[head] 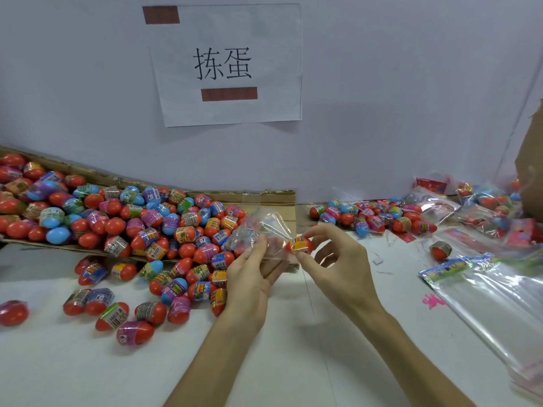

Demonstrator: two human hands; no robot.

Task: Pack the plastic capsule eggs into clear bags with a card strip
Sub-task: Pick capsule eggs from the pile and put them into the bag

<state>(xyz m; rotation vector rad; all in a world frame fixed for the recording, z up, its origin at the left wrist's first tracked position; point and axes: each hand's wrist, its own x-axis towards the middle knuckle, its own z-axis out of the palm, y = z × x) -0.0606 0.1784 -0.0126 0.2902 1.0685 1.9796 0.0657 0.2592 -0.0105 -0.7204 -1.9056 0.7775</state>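
Egg (pixel 299 245) | pinched by right hand (pixel 338 259) at bag mouth | bag (pixel 264 230) gripped by left hand (pixel 249 271)

Two bare forearms rise from the bottom centre of the frame, the left hand (pixel 249 277) gripping a crumpled clear plastic bag (pixel 264 227), the right hand (pixel 340 262) beside it pinching a small red-and-yellow plastic egg (pixel 299 245) in curled fingertips.

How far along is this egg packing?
Done: several filled bags lie at the far right. In hand: the left hand holds a clear bag while the right hand pinches an egg at its mouth. Still to do: a big pile of loose eggs and a stack of empty bags.
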